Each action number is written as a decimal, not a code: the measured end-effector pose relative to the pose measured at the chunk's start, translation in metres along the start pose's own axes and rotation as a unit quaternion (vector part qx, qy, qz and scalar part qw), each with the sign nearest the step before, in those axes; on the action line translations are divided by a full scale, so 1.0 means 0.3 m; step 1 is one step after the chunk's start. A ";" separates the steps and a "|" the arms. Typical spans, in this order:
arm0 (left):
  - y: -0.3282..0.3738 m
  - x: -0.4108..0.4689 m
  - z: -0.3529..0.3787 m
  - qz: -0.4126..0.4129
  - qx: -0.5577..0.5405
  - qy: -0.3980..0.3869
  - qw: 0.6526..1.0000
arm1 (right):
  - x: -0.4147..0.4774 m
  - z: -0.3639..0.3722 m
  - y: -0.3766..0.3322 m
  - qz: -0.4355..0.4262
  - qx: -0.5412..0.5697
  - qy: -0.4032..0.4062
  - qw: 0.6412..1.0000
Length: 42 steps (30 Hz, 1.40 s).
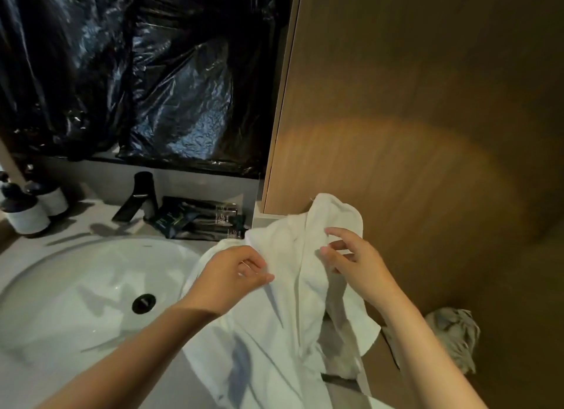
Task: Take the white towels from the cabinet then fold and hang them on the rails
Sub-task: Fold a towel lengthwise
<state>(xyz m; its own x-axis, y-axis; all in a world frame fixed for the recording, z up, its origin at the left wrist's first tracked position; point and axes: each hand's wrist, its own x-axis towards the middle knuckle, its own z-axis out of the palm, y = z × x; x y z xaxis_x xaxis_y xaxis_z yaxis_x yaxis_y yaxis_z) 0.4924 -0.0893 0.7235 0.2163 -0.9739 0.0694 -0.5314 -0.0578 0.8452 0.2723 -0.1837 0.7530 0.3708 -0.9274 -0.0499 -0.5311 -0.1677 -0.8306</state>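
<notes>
White towel (268, 347) lies across the sink (76, 286) rim, likely as support for folding. Left hand (232, 274) pinches one edge; right hand (354, 265) grips a neighbouring fold.

white crumpled towel (274, 332): lower end cut off by bottom edge | dark foil sachets (198, 219): print too small to read | grey-white crumpled cloth (454, 338): left part hidden behind right forearm (427, 347) | black-topped white pump bottles (27, 213): tops dim, blurred

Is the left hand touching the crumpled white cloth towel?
Touching. The head view shows the left hand pinching an edge of the crumpled white cloth towel between thumb and fingers.
</notes>
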 end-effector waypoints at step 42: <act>0.281 0.134 -0.448 0.182 0.096 0.158 0.966 | 0.164 0.038 -0.385 -0.303 -0.007 -0.041 0.952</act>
<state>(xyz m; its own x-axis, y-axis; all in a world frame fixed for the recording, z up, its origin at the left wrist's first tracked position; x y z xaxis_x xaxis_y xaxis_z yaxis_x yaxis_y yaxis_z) 0.5664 -0.1038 0.8689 0.2086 -0.8235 0.5275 -0.7548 0.2074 0.6223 0.3606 -0.2060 0.8403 0.6704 -0.6300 0.3921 -0.2104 -0.6681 -0.7138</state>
